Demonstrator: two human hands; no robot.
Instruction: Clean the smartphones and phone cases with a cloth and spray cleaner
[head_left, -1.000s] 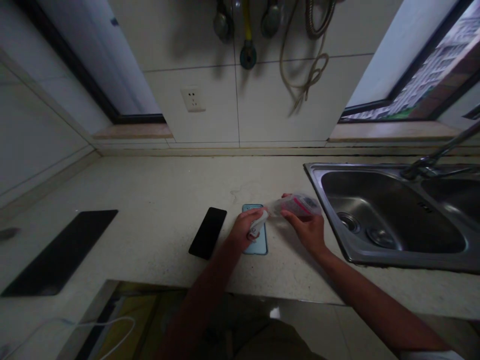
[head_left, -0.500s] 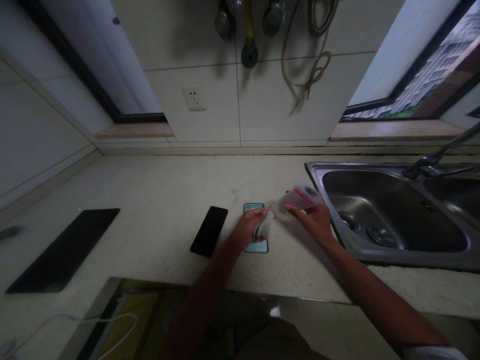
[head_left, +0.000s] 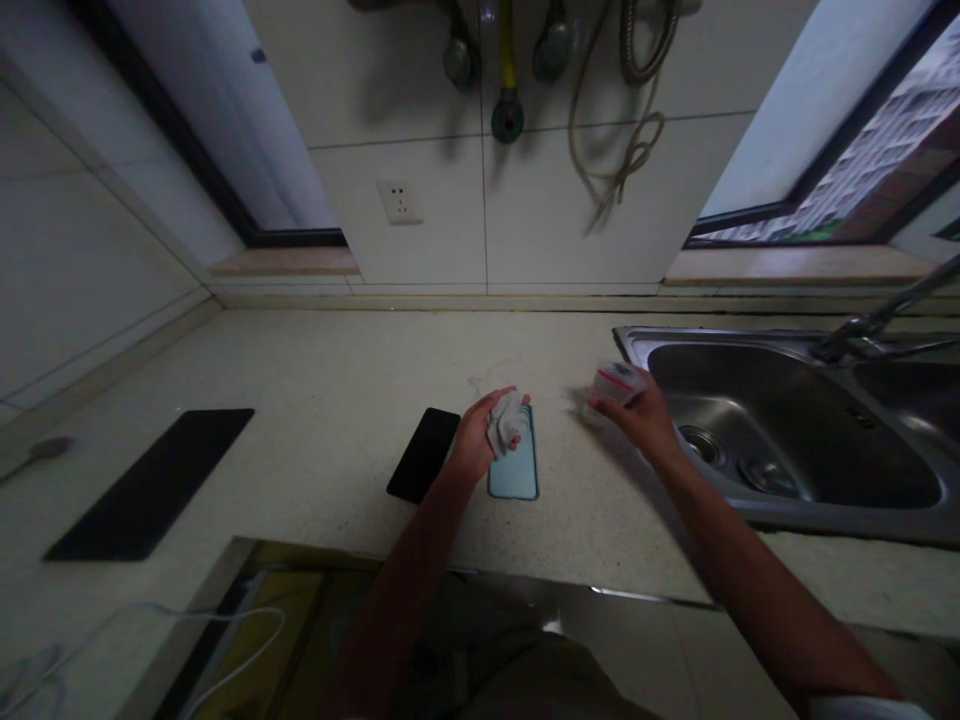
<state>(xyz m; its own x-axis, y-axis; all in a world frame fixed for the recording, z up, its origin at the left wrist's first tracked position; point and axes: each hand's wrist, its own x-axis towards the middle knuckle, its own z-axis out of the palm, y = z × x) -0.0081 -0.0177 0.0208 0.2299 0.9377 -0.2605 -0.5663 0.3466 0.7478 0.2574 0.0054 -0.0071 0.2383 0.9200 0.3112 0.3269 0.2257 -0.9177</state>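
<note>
A crumpled greyish-white cloth [head_left: 505,424] rests in my left hand [head_left: 472,437], with the fingers curled around its edges. Whether it is fabric or tissue I cannot tell. Below that hand lies a light-blue phone case or phone [head_left: 516,472] with a dark rim, its upper part partly covered. Just left is a black flat phone-like slab [head_left: 421,455], close to my left wrist. My right hand [head_left: 640,415] grips a clear plastic zip bag [head_left: 616,381] with a red stripe, above the counter near the sink's left edge.
A stainless-steel sink [head_left: 739,512] with a faucet [head_left: 862,335] is on the right. At the left of the countertop [head_left: 315,380] lies a black flat panel [head_left: 154,485], with a white cable [head_left: 225,613] nearer me. Valves and a hose [head_left: 634,60] hang on the wall above.
My hands have moved apart. The cloth now sits bunched in my left hand, away from the plastic bag, which my right hand still holds. The view has shifted slightly.
</note>
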